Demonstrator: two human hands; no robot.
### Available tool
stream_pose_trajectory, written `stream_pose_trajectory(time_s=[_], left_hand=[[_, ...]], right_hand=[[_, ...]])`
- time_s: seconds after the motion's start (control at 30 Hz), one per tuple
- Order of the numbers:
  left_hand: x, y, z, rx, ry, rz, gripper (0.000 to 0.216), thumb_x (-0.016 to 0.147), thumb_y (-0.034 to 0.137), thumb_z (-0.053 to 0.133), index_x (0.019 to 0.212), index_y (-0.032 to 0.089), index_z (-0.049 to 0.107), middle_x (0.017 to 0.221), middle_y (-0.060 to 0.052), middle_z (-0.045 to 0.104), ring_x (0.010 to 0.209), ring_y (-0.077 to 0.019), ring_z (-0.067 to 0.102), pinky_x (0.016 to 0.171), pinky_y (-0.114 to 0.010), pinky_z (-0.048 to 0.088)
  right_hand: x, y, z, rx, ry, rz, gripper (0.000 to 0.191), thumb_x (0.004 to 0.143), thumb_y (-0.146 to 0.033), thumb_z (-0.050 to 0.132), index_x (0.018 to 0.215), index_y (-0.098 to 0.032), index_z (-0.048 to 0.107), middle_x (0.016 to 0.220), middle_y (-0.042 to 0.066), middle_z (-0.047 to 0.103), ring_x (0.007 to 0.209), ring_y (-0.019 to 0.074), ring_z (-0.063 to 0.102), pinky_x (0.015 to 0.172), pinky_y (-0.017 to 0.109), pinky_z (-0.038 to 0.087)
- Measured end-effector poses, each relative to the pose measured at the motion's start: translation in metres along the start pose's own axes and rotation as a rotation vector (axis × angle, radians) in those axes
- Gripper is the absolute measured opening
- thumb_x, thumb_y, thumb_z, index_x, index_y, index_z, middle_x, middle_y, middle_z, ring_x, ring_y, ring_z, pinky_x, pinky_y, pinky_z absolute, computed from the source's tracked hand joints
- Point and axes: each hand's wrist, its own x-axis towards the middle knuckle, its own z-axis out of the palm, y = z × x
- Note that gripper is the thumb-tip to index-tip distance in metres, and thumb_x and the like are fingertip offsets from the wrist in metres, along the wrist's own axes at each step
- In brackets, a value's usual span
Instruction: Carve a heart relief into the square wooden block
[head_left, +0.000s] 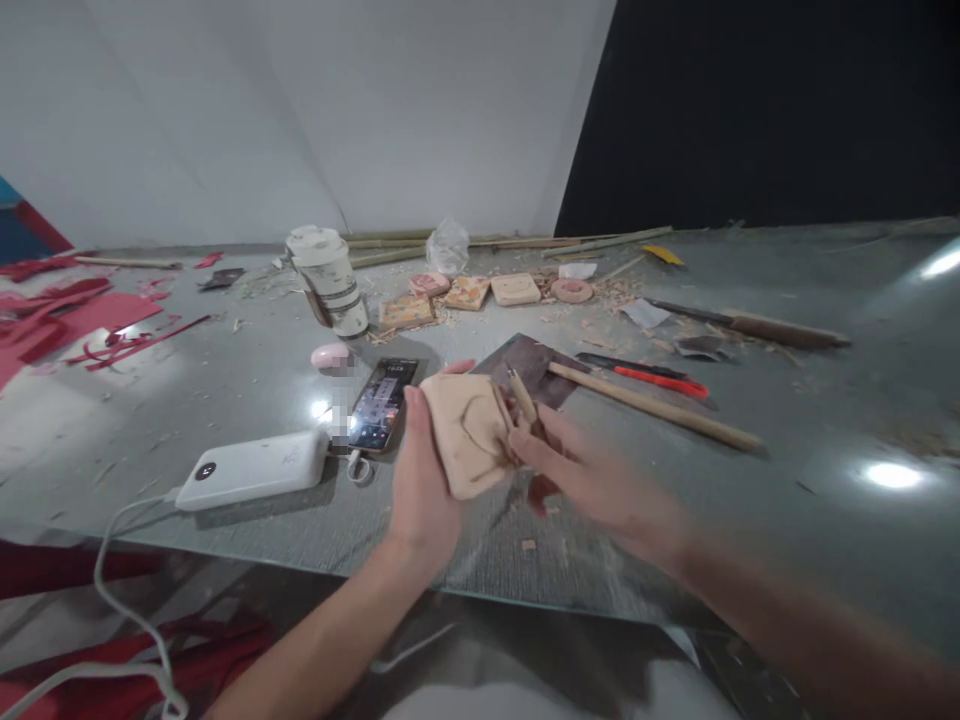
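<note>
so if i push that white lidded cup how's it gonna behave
The lidded cup would probably tip rather than slide far, being tall and narrow-based. Its side looks papery, so a hard squeeze might dent it. Weight is uncertain: the lid hides any contents.

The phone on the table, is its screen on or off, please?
On: the phone screen shows light digits near its top edge.

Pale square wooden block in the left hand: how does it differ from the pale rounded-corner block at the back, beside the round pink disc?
The pale square wooden block is tilted in the left hand; the pale rounded-corner block lies among shavings. The held block bears a dark curve; the back block's markings look fainter. Both are pale with rounded corners.
</note>
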Motion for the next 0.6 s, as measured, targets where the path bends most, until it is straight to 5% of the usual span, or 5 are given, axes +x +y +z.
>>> stream_pose_trajectory(time_s=[0.2,0.3,0.43,0.5,0.6], left_hand=[[0.017,0.038,-0.044,1.045,-0.042,0.312,0.070,0.113,0.065,0.049,0.176,0.038,0.037,0.170,-0.010,0.057,0.169,-0.0363,0.038,0.140,-0.057,0.022],[0.037,0.060,-0.084,1.795,0.109,0.366,0.085,0.109,0.062,0.051,0.176,0.013,0.034,0.181,-0.026,0.036,0.175,-0.0516,0.005,0.136,-0.074,-0.002],[0.047,0.077,-0.105,1.874,-0.073,0.220,0.071,0.106,0.061,0.054,0.158,0.014,0.059,0.156,-0.027,0.068,0.167,-0.0566,0.033,0.129,-0.079,-0.018],[0.046,0.090,-0.105,1.853,-0.182,0.199,0.066,0.109,0.064,0.047,0.161,0.025,0.056,0.156,-0.018,0.071,0.163,-0.0453,0.047,0.135,-0.071,-0.017],[0.050,0.117,-0.109,1.822,-0.231,0.166,0.073,0.108,0.071,0.046,0.169,0.031,0.047,0.156,-0.013,0.071,0.155,-0.0409,0.057,0.137,-0.064,0.022]], right_hand=[[-0.002,-0.001,-0.022,0.225,0.179,0.007,0.044,0.099,-0.058,0.081,0.097,-0.026,0.051,0.077,-0.006,0.054,0.064,0.0110,0.047,0.052,0.025,0.035],[-0.003,0.005,-0.041,0.169,0.272,0.004,0.045,0.099,-0.059,0.080,0.095,-0.027,0.049,0.076,-0.006,0.053,0.063,0.0112,0.046,0.052,0.026,0.034],[-0.002,0.012,-0.048,0.149,0.294,-0.011,0.047,0.098,-0.058,0.081,0.091,-0.026,0.047,0.075,-0.006,0.052,0.062,0.0111,0.045,0.051,0.026,0.033],[-0.002,0.013,-0.047,0.150,0.299,-0.014,0.048,0.097,-0.059,0.081,0.092,-0.026,0.047,0.076,-0.006,0.051,0.063,0.0112,0.047,0.050,0.026,0.033],[-0.001,0.014,-0.047,0.145,0.300,-0.009,0.048,0.097,-0.060,0.082,0.093,-0.026,0.048,0.078,-0.005,0.052,0.065,0.0117,0.049,0.051,0.026,0.034]])
